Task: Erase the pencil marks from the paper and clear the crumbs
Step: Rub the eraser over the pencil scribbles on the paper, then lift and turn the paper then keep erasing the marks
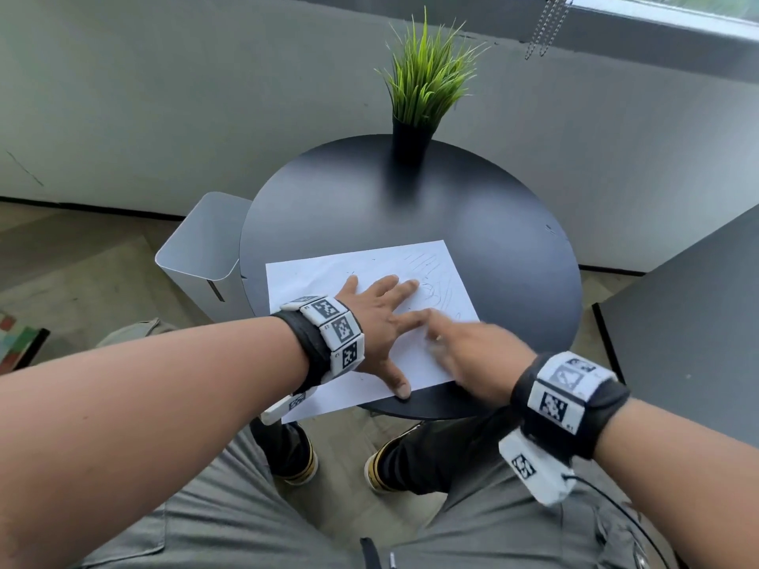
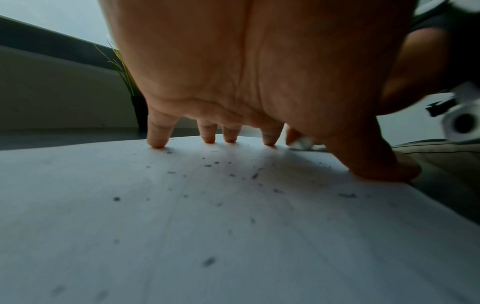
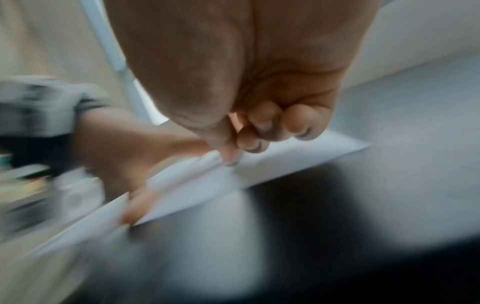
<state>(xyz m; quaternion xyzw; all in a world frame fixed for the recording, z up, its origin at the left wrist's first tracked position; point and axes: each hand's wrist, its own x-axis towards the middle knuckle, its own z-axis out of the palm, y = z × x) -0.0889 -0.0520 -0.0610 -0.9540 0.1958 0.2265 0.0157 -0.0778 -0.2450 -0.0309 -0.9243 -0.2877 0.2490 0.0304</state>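
You've got matt white paper (image 1: 328,277) (crumb-speckled) on a smooth, slightly sheeny dark table (image 1: 472,223), beside a smooth white bin (image 1: 197,248).

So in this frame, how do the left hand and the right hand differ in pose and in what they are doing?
The left hand lies open, fingers spread, fingertips and thumb pressing the paper; the right hand is curled, pinching a small white eraser. The left hand looks sharp; the right hand is motion-blurred. The left hand sits mid-sheet; the right hand is near the sheet's right edge. Both touch the paper and wear marker wristbands.
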